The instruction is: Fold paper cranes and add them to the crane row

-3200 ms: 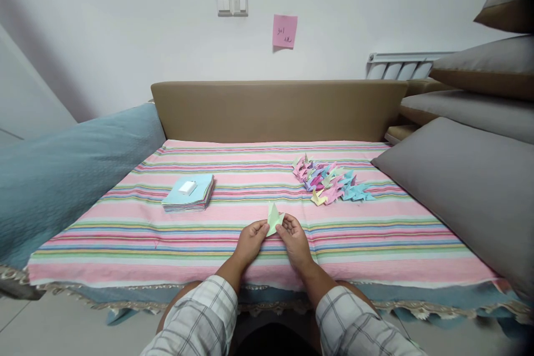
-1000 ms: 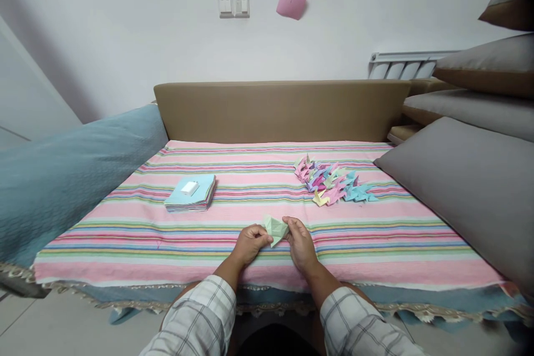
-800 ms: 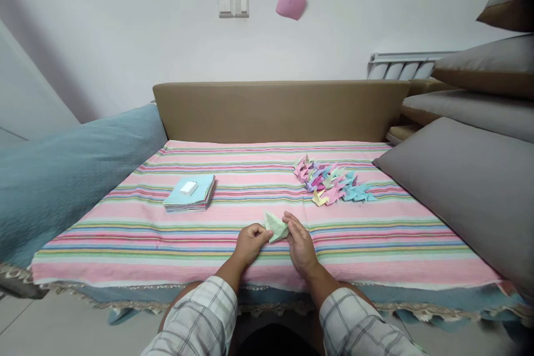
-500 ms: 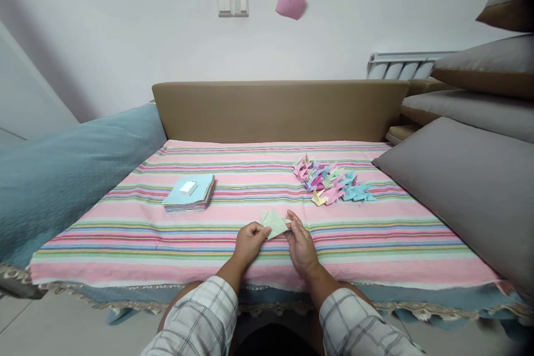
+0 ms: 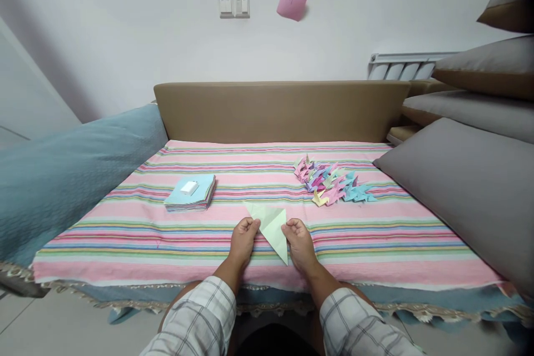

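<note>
A pale green sheet of origami paper, folded into a triangle with creases, is held up between my hands above the striped cloth. My left hand pinches its left edge between thumb and fingers. On the other side, my right hand grips the right edge the same way. One sharp corner points down toward me and another points up to the left. Beyond my right hand lies a cluster of folded paper cranes in pink, purple, yellow, green and blue.
A stack of square paper with a small white block on top sits at the left on the striped cloth. Grey cushions border the right side, a brown backrest the back, and a blue covered armrest the left.
The green paper has gone from a small compact folded shape to a larger opened-out triangle. My left hand has shifted slightly left, and my right fingers have closed on the paper's right edge.
</note>
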A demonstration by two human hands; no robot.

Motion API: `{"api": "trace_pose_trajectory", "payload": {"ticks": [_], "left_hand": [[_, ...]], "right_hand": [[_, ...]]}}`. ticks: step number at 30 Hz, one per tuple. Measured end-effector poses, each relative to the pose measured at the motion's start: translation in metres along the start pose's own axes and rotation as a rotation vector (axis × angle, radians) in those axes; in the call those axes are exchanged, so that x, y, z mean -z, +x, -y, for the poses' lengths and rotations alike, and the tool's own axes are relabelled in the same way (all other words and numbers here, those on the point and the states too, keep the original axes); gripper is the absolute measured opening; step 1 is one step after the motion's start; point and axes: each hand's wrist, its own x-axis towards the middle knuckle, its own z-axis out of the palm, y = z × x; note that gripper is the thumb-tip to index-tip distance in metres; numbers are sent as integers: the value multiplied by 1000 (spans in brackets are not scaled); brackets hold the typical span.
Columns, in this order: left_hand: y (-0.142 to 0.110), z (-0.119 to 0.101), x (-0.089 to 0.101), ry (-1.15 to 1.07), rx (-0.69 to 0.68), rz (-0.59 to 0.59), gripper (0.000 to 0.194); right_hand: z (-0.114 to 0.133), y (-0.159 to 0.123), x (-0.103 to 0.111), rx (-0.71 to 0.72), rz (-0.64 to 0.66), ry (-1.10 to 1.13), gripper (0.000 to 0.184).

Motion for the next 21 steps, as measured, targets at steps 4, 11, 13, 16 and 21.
{"api": "trace_pose_trajectory", "payload": {"ticks": [4, 11, 13, 16, 21], "left_hand": [[1, 0, 0, -19, 26, -2, 30], [-2, -3, -6, -53, 31, -27, 35], [-3, -3, -6, -26, 16, 15, 33], [-5, -1, -4, 27, -3, 91, 34], [-4, 8, 0, 123, -39, 245, 59]], "right_hand": [[0, 0, 0, 8, -3, -7, 34], [2, -1, -2, 44, 10, 26, 38], [2, -1, -2, 58, 21, 11, 35], [0, -1, 0, 47, 37, -30, 28], [-1, -2, 3, 70, 86, -188, 17]]}}
